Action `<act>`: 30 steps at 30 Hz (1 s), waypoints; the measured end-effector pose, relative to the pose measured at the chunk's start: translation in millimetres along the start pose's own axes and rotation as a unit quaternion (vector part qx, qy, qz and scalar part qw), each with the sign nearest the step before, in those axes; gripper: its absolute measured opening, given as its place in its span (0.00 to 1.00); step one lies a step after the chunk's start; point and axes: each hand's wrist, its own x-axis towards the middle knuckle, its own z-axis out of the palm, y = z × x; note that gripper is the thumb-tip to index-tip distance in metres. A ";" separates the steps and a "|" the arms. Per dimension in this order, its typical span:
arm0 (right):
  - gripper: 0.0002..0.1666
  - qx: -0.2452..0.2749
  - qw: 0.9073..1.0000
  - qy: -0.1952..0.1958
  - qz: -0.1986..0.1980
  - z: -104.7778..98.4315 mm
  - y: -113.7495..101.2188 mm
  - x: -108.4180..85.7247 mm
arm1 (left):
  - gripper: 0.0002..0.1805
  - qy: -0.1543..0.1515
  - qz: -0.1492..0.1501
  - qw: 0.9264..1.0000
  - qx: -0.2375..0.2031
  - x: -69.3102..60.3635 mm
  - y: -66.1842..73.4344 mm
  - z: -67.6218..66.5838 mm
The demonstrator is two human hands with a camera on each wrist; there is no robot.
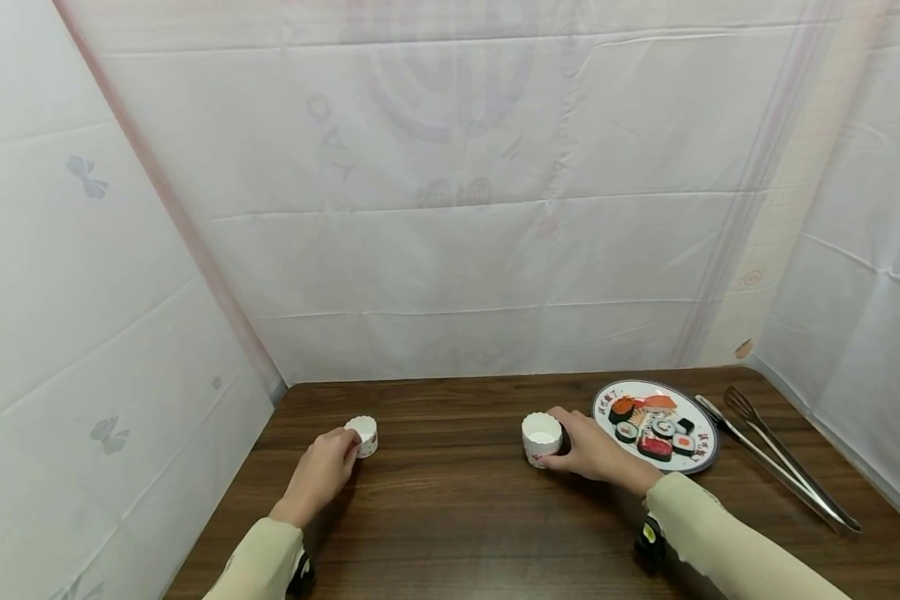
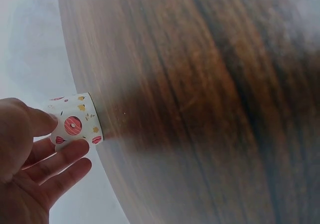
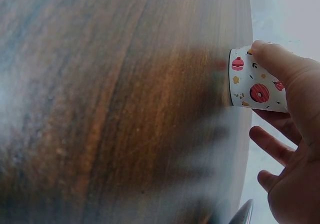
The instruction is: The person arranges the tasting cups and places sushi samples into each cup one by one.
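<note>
Two white paper baking cups with scalloped rims and printed doughnuts stand on the wooden table. My left hand (image 1: 321, 468) pinches the left baking cup (image 1: 368, 437) at its near side. In the left wrist view that hand's thumb presses the printed wall of the cup (image 2: 75, 121), with the other fingers spread beside and below. The right baking cup (image 1: 537, 450) is upright, its inside visible from above. My right hand (image 1: 594, 447) grips it from the right, thumb in front and fingers behind. In the right wrist view this cup (image 3: 252, 84) touches the tabletop.
A round plate (image 1: 604, 397) with a sushi print lies just right of my right hand. Beyond it are metal tongs (image 1: 783, 471) with a dark slotted end, lying slantwise near the right table edge. White sheeting (image 1: 450, 275) hangs behind the table (image 1: 450, 517) and along both sides.
</note>
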 end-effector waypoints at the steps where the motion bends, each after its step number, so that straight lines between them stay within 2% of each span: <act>1: 0.38 0.000 1.000 0.000 -0.001 0.2 0.0 -0.1 | 0.07 -0.001 0.000 1.000 -0.001 -0.3 -0.1 0.3; 11: 0.39 0.004 1.000 -0.002 0.014 -2.8 -0.8 0.0 | 0.08 -0.015 0.012 0.999 -0.027 -1.0 1.8 -1.0; 30: 0.39 0.003 1.000 -0.007 0.021 -2.3 -3.2 -1.1 | 0.08 -0.025 0.015 0.999 -0.029 -3.5 2.2 -2.2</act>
